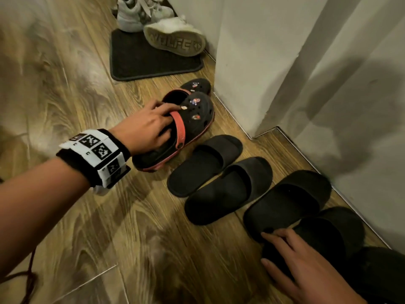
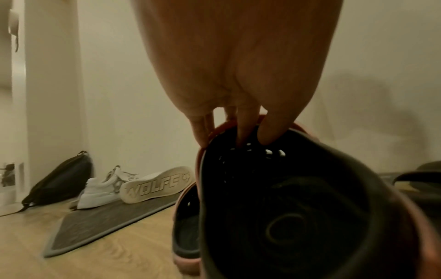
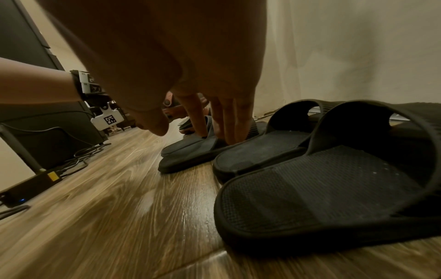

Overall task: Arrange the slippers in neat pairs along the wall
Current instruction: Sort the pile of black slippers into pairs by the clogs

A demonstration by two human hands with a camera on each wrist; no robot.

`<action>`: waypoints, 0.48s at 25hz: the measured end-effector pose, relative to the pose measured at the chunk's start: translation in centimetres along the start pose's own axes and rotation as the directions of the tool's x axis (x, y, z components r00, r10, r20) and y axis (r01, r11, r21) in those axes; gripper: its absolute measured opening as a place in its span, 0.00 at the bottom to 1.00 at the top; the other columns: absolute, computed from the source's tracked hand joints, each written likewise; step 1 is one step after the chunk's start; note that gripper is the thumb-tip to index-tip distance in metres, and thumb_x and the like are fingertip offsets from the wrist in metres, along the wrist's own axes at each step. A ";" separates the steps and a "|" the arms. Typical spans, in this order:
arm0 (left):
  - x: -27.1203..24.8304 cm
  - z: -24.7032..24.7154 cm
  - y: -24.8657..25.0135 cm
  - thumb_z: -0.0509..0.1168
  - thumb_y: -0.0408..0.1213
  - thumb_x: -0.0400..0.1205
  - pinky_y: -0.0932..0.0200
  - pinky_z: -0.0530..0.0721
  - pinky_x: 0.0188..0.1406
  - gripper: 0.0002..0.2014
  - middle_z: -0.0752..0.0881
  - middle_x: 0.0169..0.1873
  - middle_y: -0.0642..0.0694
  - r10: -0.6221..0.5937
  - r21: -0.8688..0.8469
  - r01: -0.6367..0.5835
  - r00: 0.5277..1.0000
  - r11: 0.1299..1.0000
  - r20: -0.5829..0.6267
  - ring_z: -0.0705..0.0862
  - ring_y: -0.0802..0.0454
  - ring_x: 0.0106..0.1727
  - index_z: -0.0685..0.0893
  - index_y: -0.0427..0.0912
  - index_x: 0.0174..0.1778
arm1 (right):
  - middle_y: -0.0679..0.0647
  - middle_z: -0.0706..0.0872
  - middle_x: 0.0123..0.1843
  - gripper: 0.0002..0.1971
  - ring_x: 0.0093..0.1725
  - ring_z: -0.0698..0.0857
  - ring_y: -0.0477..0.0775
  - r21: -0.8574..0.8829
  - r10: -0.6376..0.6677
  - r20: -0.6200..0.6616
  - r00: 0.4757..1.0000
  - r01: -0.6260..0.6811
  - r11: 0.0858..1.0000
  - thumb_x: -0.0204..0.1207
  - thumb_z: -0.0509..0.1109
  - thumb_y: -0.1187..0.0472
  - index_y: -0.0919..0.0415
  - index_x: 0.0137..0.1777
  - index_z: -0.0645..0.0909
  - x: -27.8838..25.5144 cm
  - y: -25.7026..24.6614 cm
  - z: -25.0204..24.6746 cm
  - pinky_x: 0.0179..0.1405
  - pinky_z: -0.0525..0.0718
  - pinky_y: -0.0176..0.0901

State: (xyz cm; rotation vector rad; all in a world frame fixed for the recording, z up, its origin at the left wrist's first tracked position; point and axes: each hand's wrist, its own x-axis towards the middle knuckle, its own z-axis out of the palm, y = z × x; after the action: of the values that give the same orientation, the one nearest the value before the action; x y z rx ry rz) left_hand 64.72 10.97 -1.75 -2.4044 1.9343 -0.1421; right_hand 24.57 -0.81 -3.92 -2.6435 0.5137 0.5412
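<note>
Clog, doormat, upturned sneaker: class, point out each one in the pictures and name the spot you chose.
clog (image 1: 197, 110), head view, its black toe cap among the charms.
doormat (image 1: 153, 62), head view, bare dark surface near its front edge.
upturned sneaker (image 2: 155, 184), left wrist view, its lettered pale sole.

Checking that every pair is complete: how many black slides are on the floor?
4. Two lie beside the clog, two more nearer the right hand. Another may be hidden at the frame's edge.
</note>
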 end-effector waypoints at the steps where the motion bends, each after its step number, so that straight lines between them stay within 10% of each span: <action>1: -0.3 0.4 -0.4 0.59 0.42 0.82 0.45 0.69 0.76 0.18 0.72 0.78 0.42 -0.008 -0.018 0.009 1.000 1.000 0.013 0.73 0.37 0.70 0.86 0.38 0.61 | 0.34 0.58 0.72 0.39 0.70 0.65 0.32 0.003 -0.005 0.001 1.000 0.005 1.000 0.67 0.33 0.24 0.32 0.79 0.52 0.0 -0.1 0.0 0.67 0.67 0.26; 9: 3.9 5.1 0.5 0.58 0.33 0.81 0.46 0.51 0.87 0.23 0.50 0.85 0.37 -0.075 -0.192 0.124 0.966 0.974 0.247 0.51 0.36 0.86 0.76 0.29 0.72 | 0.33 0.58 0.72 0.44 0.68 0.66 0.32 0.011 0.031 0.001 1.000 -0.031 0.999 0.61 0.29 0.22 0.31 0.79 0.52 -0.7 -0.3 -0.3 0.62 0.70 0.23; 12: 2.6 6.9 0.7 0.61 0.34 0.81 0.42 0.61 0.83 0.25 0.54 0.82 0.26 -0.181 -0.222 0.219 0.967 0.950 0.177 0.59 0.30 0.82 0.73 0.32 0.74 | 0.35 0.59 0.73 0.48 0.68 0.67 0.32 0.011 0.039 0.010 0.999 -0.039 0.999 0.58 0.25 0.20 0.32 0.79 0.53 -1.4 0.2 -0.2 0.63 0.71 0.24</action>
State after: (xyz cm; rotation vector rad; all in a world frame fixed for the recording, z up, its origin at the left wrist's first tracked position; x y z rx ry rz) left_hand 65.33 8.12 -8.58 -2.6689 1.7254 0.2814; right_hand 23.38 -0.65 -3.22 -2.6237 0.5650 0.5616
